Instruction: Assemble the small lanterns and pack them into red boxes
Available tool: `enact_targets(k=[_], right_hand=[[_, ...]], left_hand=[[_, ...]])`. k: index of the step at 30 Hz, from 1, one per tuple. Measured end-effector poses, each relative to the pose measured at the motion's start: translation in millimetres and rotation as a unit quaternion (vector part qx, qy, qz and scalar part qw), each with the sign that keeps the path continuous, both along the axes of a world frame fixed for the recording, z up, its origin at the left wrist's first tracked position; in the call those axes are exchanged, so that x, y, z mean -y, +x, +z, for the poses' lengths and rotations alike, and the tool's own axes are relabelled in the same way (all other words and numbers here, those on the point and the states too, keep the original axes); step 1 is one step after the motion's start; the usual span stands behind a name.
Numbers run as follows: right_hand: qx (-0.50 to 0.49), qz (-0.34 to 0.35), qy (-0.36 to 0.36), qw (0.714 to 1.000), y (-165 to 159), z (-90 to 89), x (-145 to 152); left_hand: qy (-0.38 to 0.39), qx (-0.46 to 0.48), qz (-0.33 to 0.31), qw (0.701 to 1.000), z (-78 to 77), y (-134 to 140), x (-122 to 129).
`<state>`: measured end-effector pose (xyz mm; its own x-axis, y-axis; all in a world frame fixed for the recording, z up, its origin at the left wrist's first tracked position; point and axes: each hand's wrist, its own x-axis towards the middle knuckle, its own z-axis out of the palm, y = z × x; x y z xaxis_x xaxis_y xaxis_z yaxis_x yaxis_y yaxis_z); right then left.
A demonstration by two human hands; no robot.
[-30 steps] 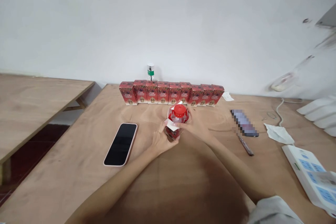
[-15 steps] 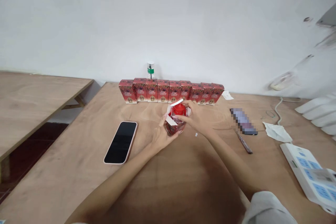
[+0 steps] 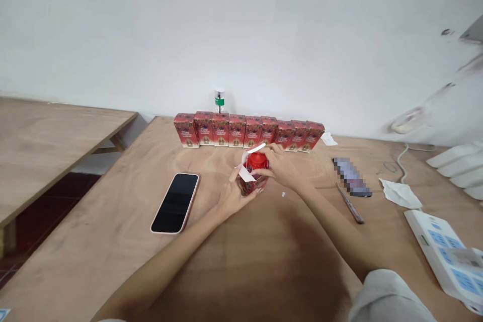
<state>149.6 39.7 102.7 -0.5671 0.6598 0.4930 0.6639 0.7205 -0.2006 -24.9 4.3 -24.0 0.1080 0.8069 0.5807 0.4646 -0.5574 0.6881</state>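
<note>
Both hands meet mid-table over a small red carton (image 3: 252, 183) with its white top flaps up. Left hand (image 3: 231, 196) wraps the carton's near-left side, fingers curled around it in a grasp. Right hand (image 3: 281, 166) is on the red-capped jar (image 3: 257, 161) that sits partly inside the carton, fingers pinched around the cap and shoulder; cap pokes out above the flaps. Carton and jar sit on the wooden table (image 3: 264, 261), just near of the row.

Progress, judging by layout: nine closed red boxes (image 3: 249, 131) line up at the far edge by the wall, looks like finished ones. This jar seems mid-way in the carton, flaps not closed. A lone small bottle (image 3: 219, 100) stands behind the row.

Around: black phone in pink case (image 3: 175, 203) left of the hands, a second phone (image 3: 351, 176) (blurred) to the right, a knife-like tool (image 3: 350, 209) near it, crumpled tissue (image 3: 400, 192), white power strip (image 3: 445, 251) at far right.
</note>
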Motion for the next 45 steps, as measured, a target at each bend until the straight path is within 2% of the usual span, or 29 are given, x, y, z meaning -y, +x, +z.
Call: enact_targets(k=[5, 7, 9, 11, 13, 16, 19, 22, 24, 27, 30, 35, 37, 41, 45], right_hand=[[0.012, 0.068, -0.059, 0.996, 5.4, 11.3, 7.0], [-0.043, 0.086, -0.081, 0.992, 6.9, 9.5, 13.5], [-0.149, 0.069, -0.093, 0.982, 7.3, 3.3, 19.2], [-0.267, 0.048, -0.133, 0.953, 6.4, -4.6, 22.0], [-0.34, 0.038, -0.211, 0.916, 4.5, -10.9, 21.3], [-0.369, 0.04, -0.311, 0.875, 2.5, -10.9, 15.8], [-0.353, 0.091, -0.352, 0.862, 3.5, 0.0, 10.8], [-0.31, 0.139, -0.357, 0.87, 4.1, 10.5, 10.5], [-0.286, 0.132, -0.319, 0.894, 2.6, 11.1, 12.3], [-0.258, 0.1, -0.22, 0.936, -1.4, 1.9, 15.1], [-0.214, 0.072, -0.131, 0.965, -3.1, -12.0, 16.6], [-0.166, 0.053, -0.053, 0.983, 0.1, -30.5, 26.4], [-0.163, 0.068, -0.048, 0.983, -0.1, -36.1, 33.7], [-0.196, 0.085, -0.082, 0.973, -0.7, -43.9, 42.4], [-0.253, 0.01, -0.152, 0.955, 18.7, -41.2, 37.4]], left_hand=[[-0.002, -0.05, -0.018, 0.999, 14.2, -6.9, 3.3], [-0.003, -0.07, -0.033, 0.997, 17.0, -12.3, 4.9], [-0.004, -0.087, -0.052, 0.995, 19.0, -18.3, 5.4], [-0.001, -0.098, -0.078, 0.992, 23.0, -23.6, 4.3], [0.002, -0.105, -0.109, 0.989, 31.0, -27.4, 1.9], [-0.003, -0.104, -0.153, 0.983, 49.0, -30.1, -2.8], [-0.018, -0.1, -0.191, 0.976, 64.9, -31.6, -6.9], [-0.033, -0.092, -0.207, 0.973, 70.3, -33.0, -8.9], [-0.042, -0.079, -0.204, 0.975, 66.5, -32.8, -8.9], [-0.046, -0.033, -0.178, 0.982, 52.3, -29.6, -6.9], [-0.047, 0.033, -0.14, 0.989, 36.6, -24.9, -4.9], [-0.069, 0.068, -0.145, 0.985, 28.7, -22.6, -4.5], [-0.08, 0.062, -0.15, 0.984, 28.8, -22.5, -2.4], [-0.097, 0.036, -0.145, 0.984, 24.6, -22.1, 8.4], [-0.112, -0.036, -0.119, 0.986, 20.1, -26.5, 21.4]])
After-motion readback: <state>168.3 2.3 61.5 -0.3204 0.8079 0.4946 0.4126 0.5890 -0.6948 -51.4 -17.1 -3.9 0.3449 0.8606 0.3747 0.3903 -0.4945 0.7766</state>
